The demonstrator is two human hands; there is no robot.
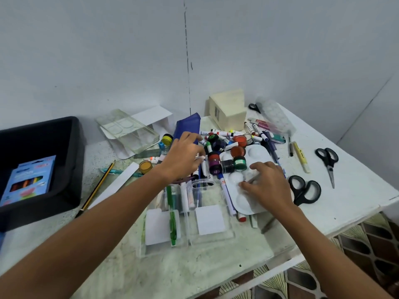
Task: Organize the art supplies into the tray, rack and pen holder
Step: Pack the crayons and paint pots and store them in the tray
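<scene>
**Sorting barely begun: most supplies loose on the worktop**

Head view, the only one.

- Black tray, far left on the worktop: holds one blue box of colours. Nothing else visible inside.
- Clear pen holder, lying flat near the front edge: a green pen and a few markers in or over its compartments; two white squares show through it. Which slot each pen sits in, I cannot tell.
- Clear rack-like case, at the back left: looks empty.
- Loose pile, centre: paint pots in several colours, markers, a blue pouch, a white palette partly under the pots.
- Strays: yellow pot and orange pot left of the pile; a pencil; three pairs of scissors, one just beside the palette, one further right, one at the back.
- Left hand: over the pile's left edge, fingers curled, seemingly pinching a small white item; what it is, too blurred to say.
- Right hand: on the palette, fingers closed around a thin pale stick, likely a brush or pen.

Judgement: one item trayed, a handful in the holder, the bulk left to do.
</scene>
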